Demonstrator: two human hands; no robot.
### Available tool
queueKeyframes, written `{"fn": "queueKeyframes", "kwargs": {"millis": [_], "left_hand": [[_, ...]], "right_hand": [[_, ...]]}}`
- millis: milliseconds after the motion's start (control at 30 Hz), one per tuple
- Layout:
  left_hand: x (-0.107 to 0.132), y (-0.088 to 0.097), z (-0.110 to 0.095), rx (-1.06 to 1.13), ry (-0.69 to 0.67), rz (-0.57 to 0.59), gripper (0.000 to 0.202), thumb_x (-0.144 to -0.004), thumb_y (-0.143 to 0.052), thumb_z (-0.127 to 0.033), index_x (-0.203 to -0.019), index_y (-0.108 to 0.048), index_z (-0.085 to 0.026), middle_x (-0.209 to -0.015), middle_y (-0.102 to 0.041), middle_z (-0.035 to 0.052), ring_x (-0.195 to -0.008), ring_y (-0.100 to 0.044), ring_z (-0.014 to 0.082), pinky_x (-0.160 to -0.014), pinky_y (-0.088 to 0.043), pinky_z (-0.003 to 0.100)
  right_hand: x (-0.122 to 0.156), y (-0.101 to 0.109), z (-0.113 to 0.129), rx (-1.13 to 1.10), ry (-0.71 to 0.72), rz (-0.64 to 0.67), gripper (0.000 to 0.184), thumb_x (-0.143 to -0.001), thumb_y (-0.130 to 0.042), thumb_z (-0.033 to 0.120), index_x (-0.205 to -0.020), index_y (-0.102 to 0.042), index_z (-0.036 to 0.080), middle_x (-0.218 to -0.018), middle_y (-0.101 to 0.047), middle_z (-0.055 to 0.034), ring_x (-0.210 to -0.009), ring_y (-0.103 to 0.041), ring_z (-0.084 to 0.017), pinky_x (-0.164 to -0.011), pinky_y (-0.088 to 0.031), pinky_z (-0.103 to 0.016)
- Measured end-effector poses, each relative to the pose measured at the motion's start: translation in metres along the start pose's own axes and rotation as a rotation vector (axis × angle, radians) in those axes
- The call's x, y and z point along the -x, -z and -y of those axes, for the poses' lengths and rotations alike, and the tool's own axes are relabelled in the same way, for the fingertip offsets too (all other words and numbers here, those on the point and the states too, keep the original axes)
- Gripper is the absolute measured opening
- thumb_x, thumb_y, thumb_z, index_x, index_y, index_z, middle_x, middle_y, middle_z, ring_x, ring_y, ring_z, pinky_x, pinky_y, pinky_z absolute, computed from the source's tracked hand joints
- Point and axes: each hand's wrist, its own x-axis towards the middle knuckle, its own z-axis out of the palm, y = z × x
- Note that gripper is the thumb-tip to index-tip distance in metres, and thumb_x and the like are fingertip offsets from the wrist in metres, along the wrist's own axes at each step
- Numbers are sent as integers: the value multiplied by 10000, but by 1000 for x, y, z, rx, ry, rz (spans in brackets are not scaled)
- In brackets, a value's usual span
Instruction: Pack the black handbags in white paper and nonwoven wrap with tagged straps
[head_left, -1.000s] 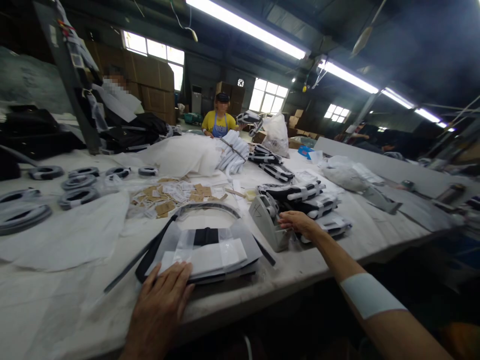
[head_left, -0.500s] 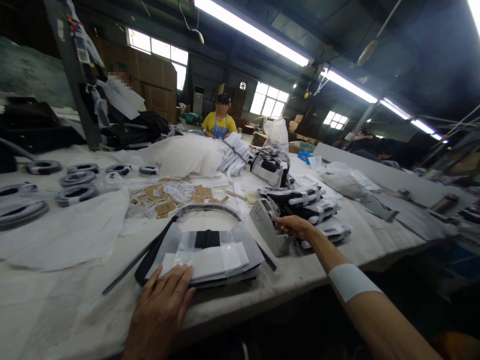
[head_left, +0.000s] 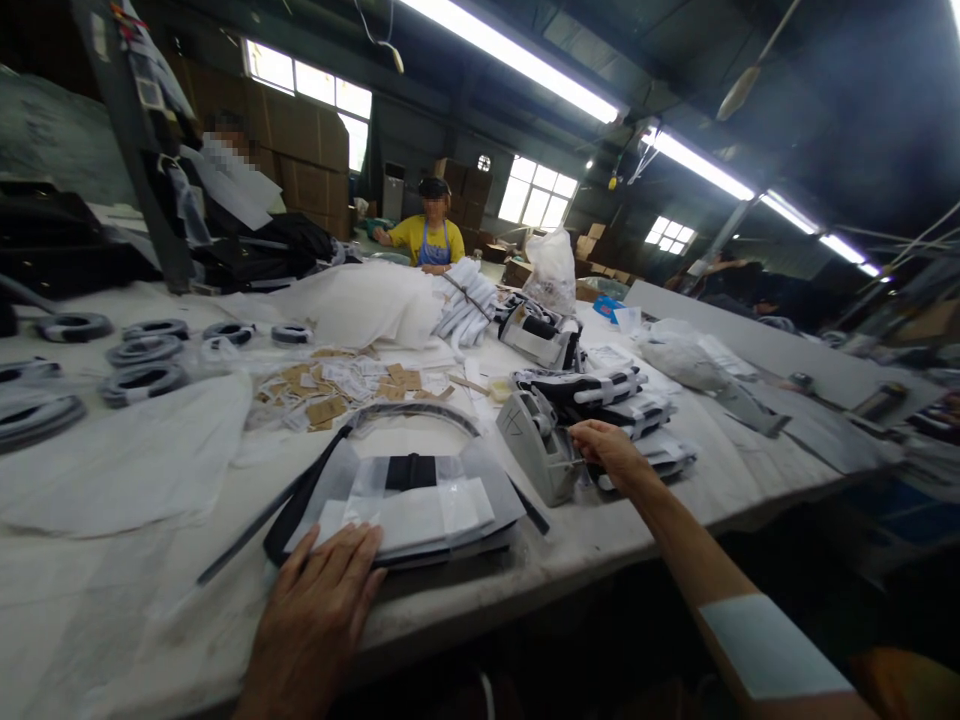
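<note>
My left hand (head_left: 319, 590) lies flat with its fingers stretched over the front edge of a handbag (head_left: 495, 480) wrapped in pale sheeting. The bag rests flat on the table, its curved handle pointing away from me and a black strap tab (head_left: 412, 472) in the middle. White paper (head_left: 439, 512) and clear tape strips cover part of it. To its right stands a grey tape dispenser (head_left: 529, 450). Beside the dispenser's front end, my right hand (head_left: 611, 455) is closed in a pinch, apparently on the clear tape, which barely shows.
Wrapped bags (head_left: 637, 410) are stacked behind my right hand. Small brown and white packets (head_left: 330, 395) lie beyond the handbag, and grey wrapped rings (head_left: 142, 380) sit at left. A person in yellow (head_left: 435, 240) is across the table. The table's front edge runs close to me.
My right hand has moved slightly right and away from the dispenser, still pinched. My left hand stays on the handbag. The view has shifted a little.
</note>
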Motion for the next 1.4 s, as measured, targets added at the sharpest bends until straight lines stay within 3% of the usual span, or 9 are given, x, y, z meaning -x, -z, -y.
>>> {"fn": "queueKeyframes", "kwargs": {"millis": [133,333,467,567,667,800,933,1133,1400], "left_hand": [[-1,0,0,19,9,-2,305,-961,-429,-246,-1178,-620,-150,-1136,-709,102,-1020,-665,260,-1029,-349,474],[0,3,1,28,12,27,298,-934,-510,-254,-1201,-617,-175,-1149,-707,70,-1038,-660,235,-1072,-319,440],[0,8,-12,124,182,79,276,-936,-520,-219,-1188,-629,-196,-1168,-701,60,-1115,-629,214,-1138,-269,449],[-1,7,-19,200,276,60,276,-941,-528,-241,-1198,-624,-208,-1175,-699,51,-1144,-611,207,-1189,-182,477],[-2,7,-19,213,281,62,292,-935,-548,-261,-1218,-605,-218,-1184,-694,37,-1168,-593,212,-1201,-136,495],[-1,8,-17,189,280,95,294,-916,-572,-264,-1207,-603,-235,-1185,-678,35,-1188,-573,220,-1189,-188,507],[2,7,-18,158,309,91,295,-919,-554,-264,-1208,-608,-246,-1186,-642,81,-1206,-555,233,-1161,-256,526],[2,3,-20,186,346,36,278,-916,-559,-256,-1182,-637,-247,-1172,-646,87,-1245,-530,249,-1189,-176,552],[-1,9,-20,215,357,45,272,-940,-518,-265,-1174,-653,-236,-1228,-648,102,-1272,-507,258,-1176,-176,600]], "right_hand": [[27,16,-12,20,-37,-36,232,-613,-734,355,-676,-616,166,-595,-566,26,-461,-411,-63,-429,-307,-199],[44,18,-51,150,-196,-59,233,-601,-691,379,-568,-549,197,-511,-503,31,-436,-409,-82,-489,-409,-244],[42,32,-66,357,-243,-1,312,-525,-712,351,-390,-465,215,-384,-441,14,-381,-369,-110,-420,-333,-265],[42,34,-52,535,-159,96,310,-550,-709,496,-467,-594,221,-501,-554,-35,-432,-444,-154,-443,-369,-301],[57,-3,-8,551,83,412,351,-678,-686,554,-658,-687,203,-635,-595,-39,-583,-513,-172,-567,-443,-289],[81,-100,64,580,127,866,333,-769,-657,503,-749,-694,173,-645,-576,-12,-584,-466,-134,-545,-392,-238],[86,-187,96,732,321,1209,207,-808,-639,364,-778,-700,168,-647,-587,28,-591,-470,-103,-541,-361,-198],[69,-257,94,1133,572,1369,120,-748,-676,277,-794,-740,186,-641,-650,35,-565,-541,-93,-512,-335,-183],[70,-301,97,1484,780,1483,189,-740,-716,352,-838,-783,204,-652,-696,-15,-546,-578,-138,-503,-333,-226]]}}
